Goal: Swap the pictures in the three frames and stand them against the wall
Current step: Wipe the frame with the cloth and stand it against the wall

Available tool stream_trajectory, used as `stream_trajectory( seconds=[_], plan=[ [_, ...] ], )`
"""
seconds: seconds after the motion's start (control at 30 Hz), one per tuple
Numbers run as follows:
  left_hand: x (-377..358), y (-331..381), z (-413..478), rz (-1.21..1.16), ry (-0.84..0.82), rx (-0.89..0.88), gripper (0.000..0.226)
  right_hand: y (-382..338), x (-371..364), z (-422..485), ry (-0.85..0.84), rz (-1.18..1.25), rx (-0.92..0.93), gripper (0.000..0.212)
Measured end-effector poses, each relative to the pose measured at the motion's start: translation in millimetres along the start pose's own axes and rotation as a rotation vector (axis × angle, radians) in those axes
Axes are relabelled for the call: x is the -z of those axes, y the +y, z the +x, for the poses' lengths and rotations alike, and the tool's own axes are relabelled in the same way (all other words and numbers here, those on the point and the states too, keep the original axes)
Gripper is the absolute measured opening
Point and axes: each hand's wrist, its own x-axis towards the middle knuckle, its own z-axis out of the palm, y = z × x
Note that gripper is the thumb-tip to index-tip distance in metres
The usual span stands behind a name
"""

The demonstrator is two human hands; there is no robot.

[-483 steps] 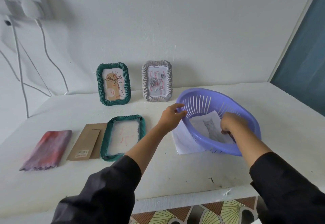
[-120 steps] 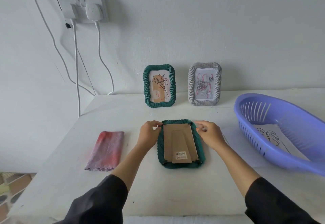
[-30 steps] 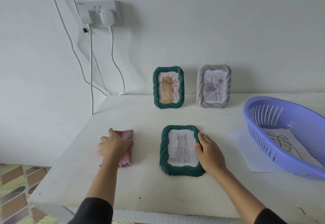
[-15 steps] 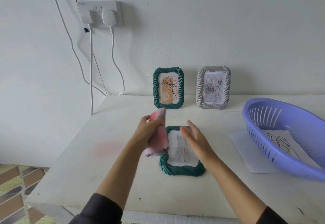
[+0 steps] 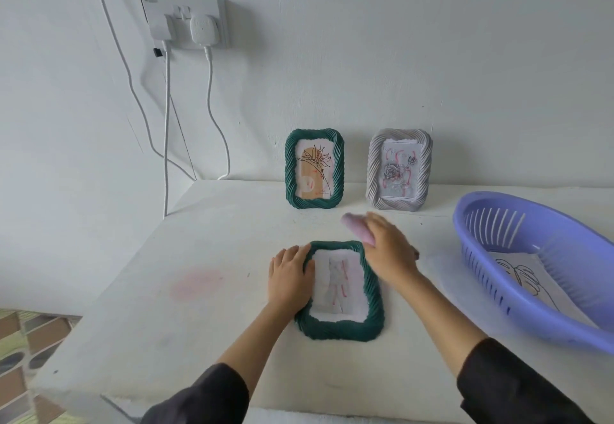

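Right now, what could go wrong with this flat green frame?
The right hand holds the pink cloth near the grey ribbed frame against the wall; a long wipe could topple it.
The left hand presses only the left rim of the flat green ribbed frame, so it may skid.
A pink smudge on the white table suggests the cloth might stain.
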Motion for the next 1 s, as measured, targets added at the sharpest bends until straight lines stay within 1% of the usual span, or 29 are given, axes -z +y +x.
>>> stream_trajectory(
  seconds=[0.07,0.1,0.17,0.23,0.33,0.37,0.43,0.47,0.53,0.6,0.67,0.77,0.83,0.9,1.0],
  plan=[
    [-3,-2,2,0.005,0.025,-0.024,0.043,1,-18,-5,-0.192,-0.042,0.071,0.041],
    [-4,-3,3,0.008,0.024,-0.023,0.043,-1,-26,-9,-0.259,-0.063,0.121,0.044],
    [-6,-6,5,0.017,0.013,-0.014,0.044,-3,-35,-18,-0.289,-0.092,0.229,0.048],
    [-8,-8,6,0.032,0.014,-0.015,0.043,-3,-33,-32,-0.330,-0.052,0.315,0.045],
    [-8,-9,7,0.053,0.032,-0.033,0.043,6,-11,-57,-0.514,0.014,0.411,0.052],
    [-8,-9,7,0.057,0.036,-0.038,0.043,11,-2,-61,-0.542,0.016,0.421,0.055],
    [-8,-9,7,0.060,0.038,-0.041,0.043,18,8,-54,-0.508,-0.006,0.391,0.059],
    [-8,-10,7,0.061,0.039,-0.043,0.043,20,8,-45,-0.478,-0.033,0.343,0.060],
    [-9,-11,8,0.066,0.044,-0.051,0.043,17,0,-23,-0.381,-0.072,0.261,0.060],
    [-10,-11,9,0.069,0.043,-0.049,0.043,11,-12,-15,-0.342,-0.087,0.245,0.059],
    [-10,-11,9,0.064,0.042,-0.045,0.042,11,-16,-22,-0.408,-0.055,0.278,0.057],
    [-10,-12,9,0.069,0.043,-0.055,0.042,20,2,-44,-0.581,-0.007,0.317,0.055],
    [-10,-11,9,0.066,0.042,-0.057,0.042,27,16,-46,-0.615,-0.009,0.297,0.054],
    [-9,-11,9,0.063,0.030,-0.053,0.043,29,18,-33,-0.562,-0.048,0.243,0.055],
    [-10,-11,8,0.060,0.023,-0.038,0.043,17,1,-11,-0.398,-0.088,0.187,0.058]
  ],
)
